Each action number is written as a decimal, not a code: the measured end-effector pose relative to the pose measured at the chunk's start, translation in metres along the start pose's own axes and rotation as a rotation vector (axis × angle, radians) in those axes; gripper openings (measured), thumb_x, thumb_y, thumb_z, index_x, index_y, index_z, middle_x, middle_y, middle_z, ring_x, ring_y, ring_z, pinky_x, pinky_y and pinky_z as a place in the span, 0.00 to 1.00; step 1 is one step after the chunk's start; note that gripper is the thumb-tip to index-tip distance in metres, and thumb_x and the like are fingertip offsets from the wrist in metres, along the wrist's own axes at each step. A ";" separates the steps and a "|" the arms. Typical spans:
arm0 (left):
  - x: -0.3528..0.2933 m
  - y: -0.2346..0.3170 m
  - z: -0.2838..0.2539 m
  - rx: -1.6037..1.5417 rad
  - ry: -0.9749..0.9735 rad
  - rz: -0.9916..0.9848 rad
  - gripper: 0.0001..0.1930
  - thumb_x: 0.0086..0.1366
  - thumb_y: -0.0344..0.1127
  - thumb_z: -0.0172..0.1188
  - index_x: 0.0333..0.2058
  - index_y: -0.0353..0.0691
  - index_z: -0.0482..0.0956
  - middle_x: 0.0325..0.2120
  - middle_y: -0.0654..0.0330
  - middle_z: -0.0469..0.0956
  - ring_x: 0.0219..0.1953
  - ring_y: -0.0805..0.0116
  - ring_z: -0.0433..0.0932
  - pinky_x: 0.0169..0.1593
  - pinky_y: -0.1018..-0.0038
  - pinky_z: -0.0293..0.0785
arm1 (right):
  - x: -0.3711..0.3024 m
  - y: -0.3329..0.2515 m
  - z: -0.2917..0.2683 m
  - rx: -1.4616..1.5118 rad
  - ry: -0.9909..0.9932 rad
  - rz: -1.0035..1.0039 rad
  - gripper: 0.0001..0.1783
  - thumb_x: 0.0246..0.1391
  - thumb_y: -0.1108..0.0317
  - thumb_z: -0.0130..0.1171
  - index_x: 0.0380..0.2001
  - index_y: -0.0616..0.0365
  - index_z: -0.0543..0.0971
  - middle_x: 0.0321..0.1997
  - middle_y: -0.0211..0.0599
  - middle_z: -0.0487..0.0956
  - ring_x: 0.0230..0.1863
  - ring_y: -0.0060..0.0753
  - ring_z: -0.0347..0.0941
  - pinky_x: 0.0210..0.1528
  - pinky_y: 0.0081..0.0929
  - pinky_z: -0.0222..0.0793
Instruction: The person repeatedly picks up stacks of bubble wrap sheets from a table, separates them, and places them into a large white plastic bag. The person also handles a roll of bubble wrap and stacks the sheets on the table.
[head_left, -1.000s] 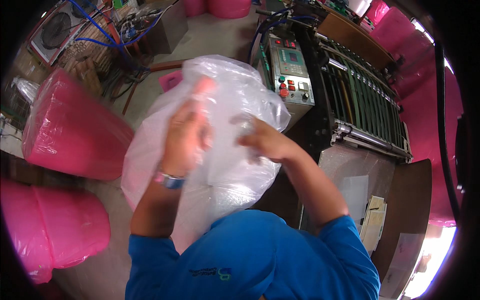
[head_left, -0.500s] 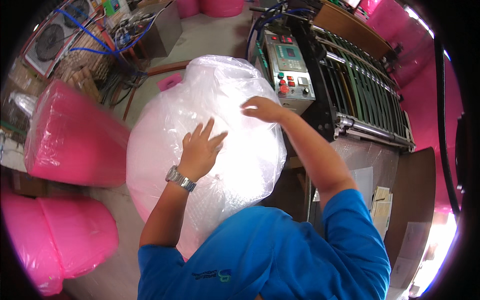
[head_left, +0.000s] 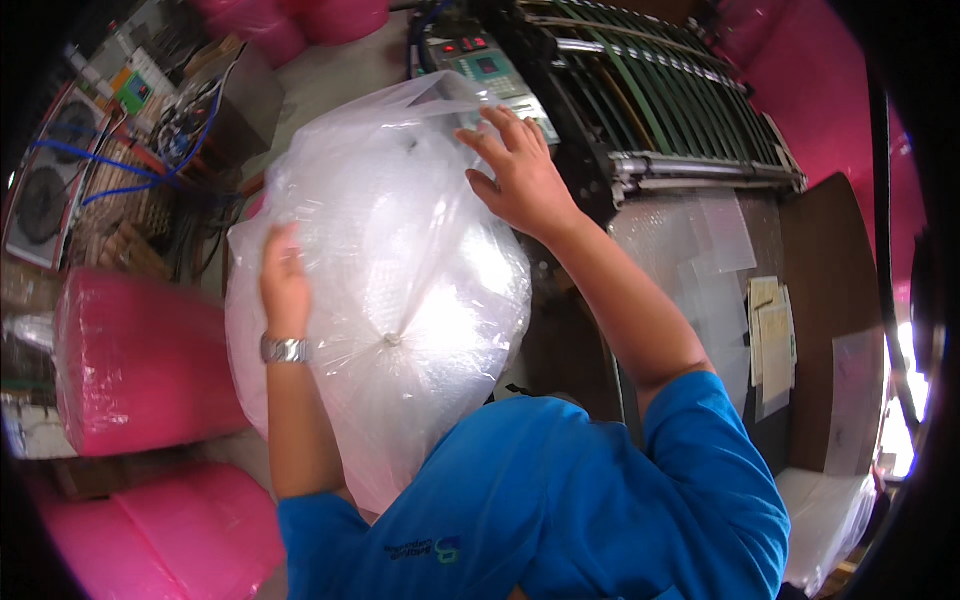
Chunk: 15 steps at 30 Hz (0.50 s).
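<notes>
A large roll of bubble wrap in a clear plastic bag [head_left: 385, 260] stands upright in front of me, its film gathered to a small knot near the middle of the top. At its upper right edge is my right hand [head_left: 520, 170], fingers spread and apart, against the loose raised film. My left hand [head_left: 285, 285], with a metal watch on the wrist, is at the left side of the bag. Motion smears its fingers, so I cannot make out whether they grip the film.
Pink wrapped rolls [head_left: 145, 360] stand on the left. Beyond the bag is a machine with a control panel [head_left: 490, 70] and green slats [head_left: 660, 85]. A work surface with papers [head_left: 772, 335] and clear sheets lies on the right, bordered by a brown board [head_left: 830, 300].
My left hand has moved left from the top of the bag to its side. The right hand has moved to the far right edge, where film now stands raised. The view has shifted.
</notes>
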<state>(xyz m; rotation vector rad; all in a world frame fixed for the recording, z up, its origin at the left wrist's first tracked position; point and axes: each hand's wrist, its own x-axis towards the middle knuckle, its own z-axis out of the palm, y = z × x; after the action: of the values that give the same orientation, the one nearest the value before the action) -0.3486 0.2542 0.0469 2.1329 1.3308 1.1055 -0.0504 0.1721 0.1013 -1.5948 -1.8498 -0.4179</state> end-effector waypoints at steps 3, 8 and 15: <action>0.004 0.060 -0.029 -0.162 0.362 0.111 0.15 0.60 0.30 0.45 0.46 0.33 0.66 0.46 0.56 0.68 0.50 0.64 0.64 0.54 0.71 0.56 | -0.050 0.012 -0.027 0.105 0.105 0.097 0.22 0.35 0.69 0.58 0.40 0.52 0.71 0.46 0.44 0.65 0.47 0.45 0.61 0.51 0.41 0.55; -0.035 0.153 -0.039 -0.459 0.504 0.424 0.15 0.61 0.26 0.43 0.45 0.25 0.61 0.44 0.45 0.66 0.47 0.58 0.66 0.51 0.69 0.60 | -0.197 0.007 -0.014 0.327 -0.312 0.438 0.20 0.38 0.69 0.54 0.40 0.56 0.69 0.42 0.42 0.66 0.46 0.45 0.61 0.45 0.40 0.61; -0.077 0.304 0.016 -1.106 -0.513 1.127 0.10 0.58 0.37 0.42 0.34 0.43 0.71 0.22 0.63 0.67 0.22 0.72 0.63 0.28 0.76 0.57 | -0.416 0.001 -0.083 0.534 -0.760 0.980 0.18 0.43 0.64 0.51 0.41 0.51 0.70 0.42 0.45 0.68 0.45 0.46 0.65 0.47 0.37 0.61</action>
<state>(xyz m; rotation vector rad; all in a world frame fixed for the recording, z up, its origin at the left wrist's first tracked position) -0.1809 0.0445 0.2102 1.8702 -0.7518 1.0655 -0.0078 -0.1938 -0.1097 -2.1215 -1.1806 1.1338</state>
